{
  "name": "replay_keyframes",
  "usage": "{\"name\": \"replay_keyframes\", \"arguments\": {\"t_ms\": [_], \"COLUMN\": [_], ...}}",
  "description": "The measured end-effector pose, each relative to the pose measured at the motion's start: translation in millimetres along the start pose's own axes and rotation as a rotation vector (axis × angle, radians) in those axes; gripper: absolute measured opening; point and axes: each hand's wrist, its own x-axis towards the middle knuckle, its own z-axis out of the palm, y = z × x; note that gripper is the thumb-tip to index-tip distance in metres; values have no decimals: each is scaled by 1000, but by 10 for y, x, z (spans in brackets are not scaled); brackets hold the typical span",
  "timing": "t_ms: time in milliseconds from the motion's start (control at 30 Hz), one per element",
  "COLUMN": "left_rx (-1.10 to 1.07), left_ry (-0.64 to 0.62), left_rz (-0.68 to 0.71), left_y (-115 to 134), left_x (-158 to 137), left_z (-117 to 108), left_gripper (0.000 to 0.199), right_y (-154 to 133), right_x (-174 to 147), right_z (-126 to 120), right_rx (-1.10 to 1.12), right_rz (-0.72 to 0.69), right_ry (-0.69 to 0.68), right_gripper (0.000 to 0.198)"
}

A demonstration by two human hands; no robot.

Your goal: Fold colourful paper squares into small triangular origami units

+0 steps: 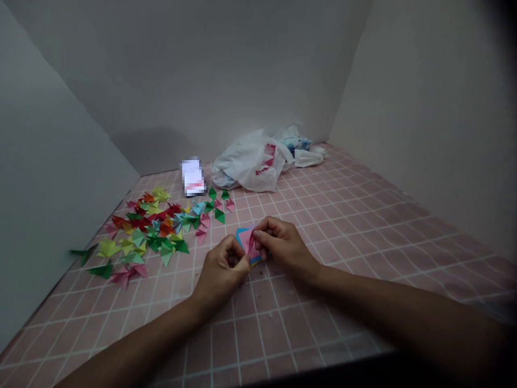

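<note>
Pinching the pink paper point(246, 240) between fingertips of my left hand point(222, 264) and right hand point(286, 243), I have it over blue paper point(239, 230) on the tiled surface point(278, 334). Folded shapes point(142, 222) lie scattered leftward, near the phone point(193, 177); a bag point(252, 161) sits farther back.

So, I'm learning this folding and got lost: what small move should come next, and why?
Probably press the small pink folded paper flat along its fold: the left hand and right hand both pinch it, and part of it appears raised above the blue paper sheet beneath. The exact crease is partly hidden.
</note>
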Motion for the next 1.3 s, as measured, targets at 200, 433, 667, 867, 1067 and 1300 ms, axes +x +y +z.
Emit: {"name": "replay_keyframes", "arguments": {"t_ms": [200, 433, 667, 867, 1067, 1300], "left_rx": [-33, -54, -72, -207, -249, -294], "left_ry": [-2, 15, -54, 2, -90, -102], "left_rz": [12, 8, 26, 77, -18, -100], "left_y": [-11, -27, -13, -39, -122, -119], "left_x": [10, 22, 16, 113, 149, 125], "left_z": [-3, 2, -46, -164, -144, -107], "left_gripper": [21, 19, 23, 21, 25, 28], "right_y": [3, 25, 7, -8, 0, 16], "right_x": [14, -6, 10, 1, -20, -39], "right_z": [8, 32, 4, 17, 23, 38], "right_rx": [-11, -9, -10, 49, 24, 25], "right_rz": [-2, 33, 34, 63, 49, 61], "right_ry": [3, -29, -19, -115, -151, -139], "right_gripper": [18, 11, 11, 14, 14, 14]}}
